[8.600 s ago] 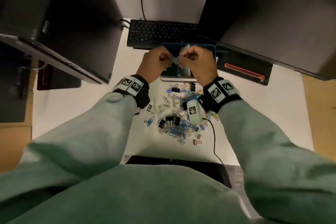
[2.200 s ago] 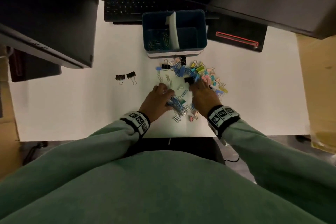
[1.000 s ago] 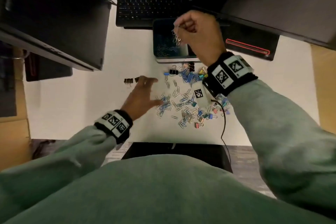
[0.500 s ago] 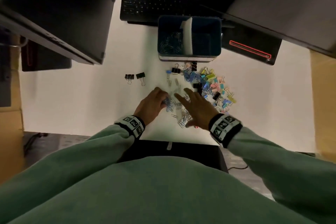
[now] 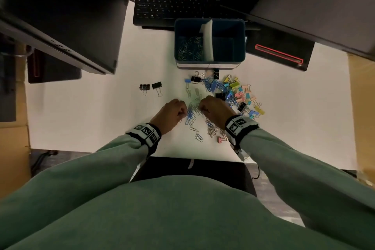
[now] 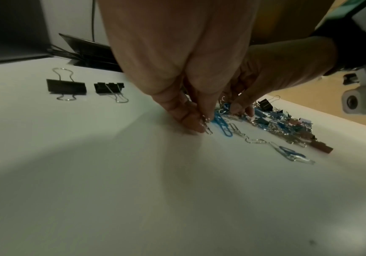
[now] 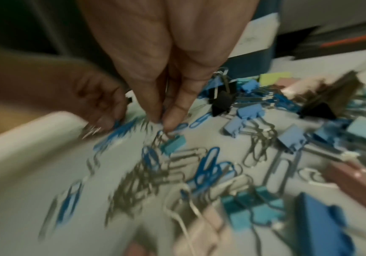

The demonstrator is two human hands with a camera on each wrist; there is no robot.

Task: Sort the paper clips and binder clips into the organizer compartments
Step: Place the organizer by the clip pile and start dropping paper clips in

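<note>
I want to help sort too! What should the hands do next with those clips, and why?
Probably lift the pinched paper clips and carry them to the organizer's left compartment, where paper clips already lie. Both the left hand and the right hand are curled down on the pile, fingers pinching clips against the desk.

Two hands [image 5: 172, 113] on the desk [image 5: 81, 119], one blue organizer [image 5: 210, 43] with two compartments, two black binder clips [image 5: 151, 88] off left of center, one keyboard [image 5: 172, 9]. Loose paper clips [image 5: 191, 115]: too many to count.
</note>
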